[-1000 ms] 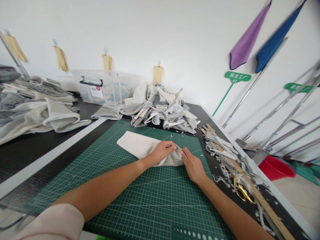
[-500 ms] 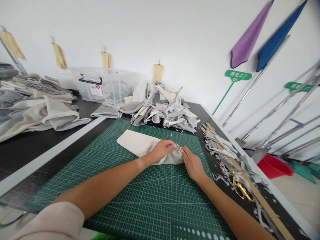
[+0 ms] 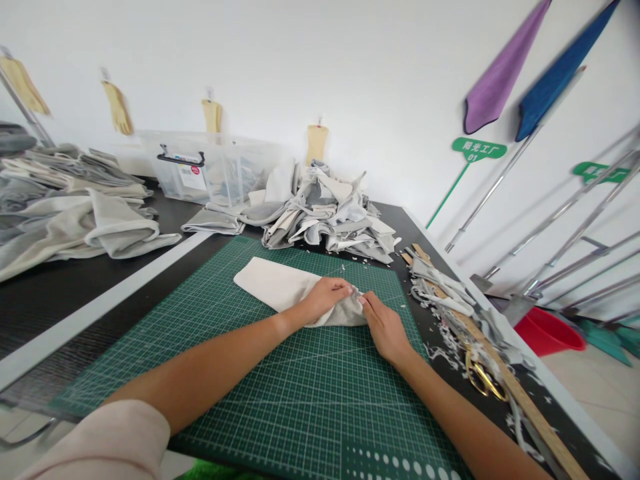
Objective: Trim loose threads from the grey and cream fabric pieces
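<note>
Well, L hand (image 3: 326, 298) & R hand (image 3: 385, 325) — both pinching bunched part of pale cloth (image 3: 274, 283) — on grn cutting mat (image 3: 305, 397).

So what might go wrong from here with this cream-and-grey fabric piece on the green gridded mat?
The cream-and-grey fabric piece is bunched between your left hand and right hand, so it may crease. Tiny white scraps on the green gridded mat might cling to it. Gold-handled scissors lie near your right forearm, and a careless sweep could knock them.
</note>
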`<state>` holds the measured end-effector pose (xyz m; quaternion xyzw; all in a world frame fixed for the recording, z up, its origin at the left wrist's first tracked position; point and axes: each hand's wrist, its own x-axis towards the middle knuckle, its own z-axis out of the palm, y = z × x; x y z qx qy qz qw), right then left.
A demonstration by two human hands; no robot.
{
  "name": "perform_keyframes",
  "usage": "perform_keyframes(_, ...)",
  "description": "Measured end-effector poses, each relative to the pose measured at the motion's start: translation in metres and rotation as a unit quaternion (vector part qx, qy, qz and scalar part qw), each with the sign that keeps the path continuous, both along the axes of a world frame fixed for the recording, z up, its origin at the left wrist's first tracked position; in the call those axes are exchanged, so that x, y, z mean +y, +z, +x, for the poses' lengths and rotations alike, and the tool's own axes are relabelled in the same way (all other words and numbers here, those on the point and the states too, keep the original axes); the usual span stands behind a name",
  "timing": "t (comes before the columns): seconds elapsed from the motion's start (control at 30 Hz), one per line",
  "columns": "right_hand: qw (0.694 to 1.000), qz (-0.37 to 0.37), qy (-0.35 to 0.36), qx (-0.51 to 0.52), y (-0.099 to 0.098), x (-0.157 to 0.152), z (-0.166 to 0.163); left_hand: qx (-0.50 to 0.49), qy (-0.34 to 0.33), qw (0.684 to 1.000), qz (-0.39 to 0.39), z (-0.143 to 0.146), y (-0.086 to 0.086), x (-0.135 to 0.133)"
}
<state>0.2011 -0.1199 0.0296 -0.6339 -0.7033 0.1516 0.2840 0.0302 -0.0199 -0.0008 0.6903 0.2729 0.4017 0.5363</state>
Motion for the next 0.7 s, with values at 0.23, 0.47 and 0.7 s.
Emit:
perform_keyframes(0.23, 1.000, -0.002, -0.003, -0.002, -0.0005, 0.0006, -0.0013, 0.010, 0.003, 1.000, 0.012, -0.0006, -0.0016, 0.0006)
perform_keyframes(0.47, 1.000, 0.006, -0.003, 0.003, -0.0014, 0.0012, -0.0019, 0.006, 0.003, 1.000, 0.021, -0.0013, 0.0005, -0.0006)
perform_keyframes(0.7, 1.000, 0.010, 0.000, 0.011, -0.0010, 0.0020, -0.0017, 0.007, 0.010, 1.000, 0.010, -0.0011, 0.0038, -0.0025)
